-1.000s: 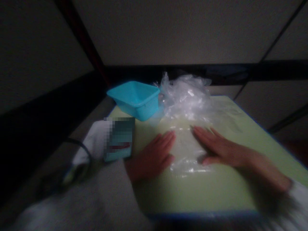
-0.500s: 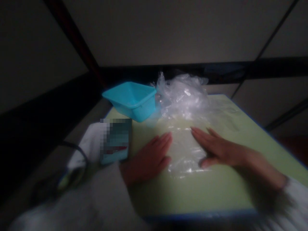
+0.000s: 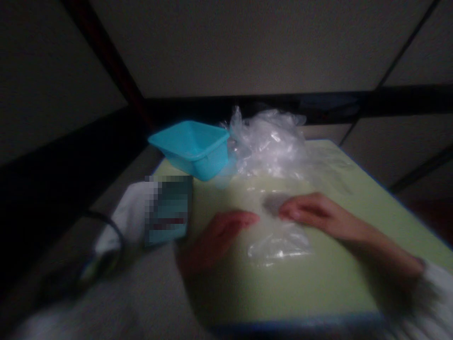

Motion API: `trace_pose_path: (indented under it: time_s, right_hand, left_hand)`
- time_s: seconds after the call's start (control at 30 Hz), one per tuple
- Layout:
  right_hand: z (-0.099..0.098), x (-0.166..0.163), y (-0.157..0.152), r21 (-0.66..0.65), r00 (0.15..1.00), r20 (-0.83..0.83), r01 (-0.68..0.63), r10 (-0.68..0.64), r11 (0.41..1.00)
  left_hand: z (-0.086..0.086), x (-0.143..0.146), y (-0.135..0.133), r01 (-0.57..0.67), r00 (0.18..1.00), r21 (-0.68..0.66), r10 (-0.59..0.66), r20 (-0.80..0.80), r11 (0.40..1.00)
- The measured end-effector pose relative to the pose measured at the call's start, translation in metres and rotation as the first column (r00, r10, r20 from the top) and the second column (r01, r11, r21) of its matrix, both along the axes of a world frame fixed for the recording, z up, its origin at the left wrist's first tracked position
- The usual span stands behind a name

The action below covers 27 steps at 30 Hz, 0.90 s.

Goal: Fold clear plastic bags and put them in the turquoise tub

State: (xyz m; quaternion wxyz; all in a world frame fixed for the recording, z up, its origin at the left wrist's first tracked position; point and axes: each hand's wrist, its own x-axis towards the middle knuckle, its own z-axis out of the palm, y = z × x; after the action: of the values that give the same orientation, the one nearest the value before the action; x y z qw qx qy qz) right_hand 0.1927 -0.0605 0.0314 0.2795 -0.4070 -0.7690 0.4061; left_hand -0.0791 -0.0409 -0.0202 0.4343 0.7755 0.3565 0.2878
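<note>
A clear flat plastic bag (image 3: 279, 248) lies on the yellow-green tabletop between my hands, its lower part creased and shiny. My left hand (image 3: 226, 231) is at the bag's left edge, with fingers and thumb drawn together in a pinch on the film. On the other side, my right hand (image 3: 311, 212) has its fingers bent and pressed together over the bag's right part. A dark shadow falls beside those fingertips. The dim, blurred picture hides exactly how much film each hand grips.
A heap of crumpled clear plastic (image 3: 272, 139) sits at the back of the table (image 3: 283, 293). Left of it stands a turquoise plastic tub (image 3: 207, 163). A flat greenish device (image 3: 171, 208), partly pixelated, lies near my left forearm, with a dark cable (image 3: 109, 219) beyond. Panels rise behind.
Both hands lay flat with fingers stretched out on the bag. Now their fingers have drawn together at its sides. The bag's film has shifted between them.
</note>
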Motion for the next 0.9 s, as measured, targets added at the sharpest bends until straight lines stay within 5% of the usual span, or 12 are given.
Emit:
trace_pose_path:
  time_s: [0.33,0.6,0.73,0.9]
  right_hand:
    - [-0.025,0.007,0.021,-0.281,0.985,-0.17,-0.068,0.02,0.957]
    - [-0.02,0.02,0.022,-0.377,0.989,-0.127,0.028,-0.081,0.926]
    - [-0.017,0.023,0.022,-0.311,0.994,-0.083,0.045,-0.074,0.949]
    - [0.002,0.025,0.009,-0.055,0.983,0.113,-0.136,0.141,0.989]
  left_hand:
    - [0.01,0.01,0.015,-0.067,0.977,-0.347,0.132,0.166,0.936]
    - [0.011,0.008,0.02,-0.147,0.971,-0.366,0.204,0.123,0.919]
    - [0.017,0.007,0.02,-0.188,0.968,-0.32,0.23,0.099,0.929]
    - [0.022,0.008,0.016,-0.139,0.971,-0.118,0.158,0.178,0.983]
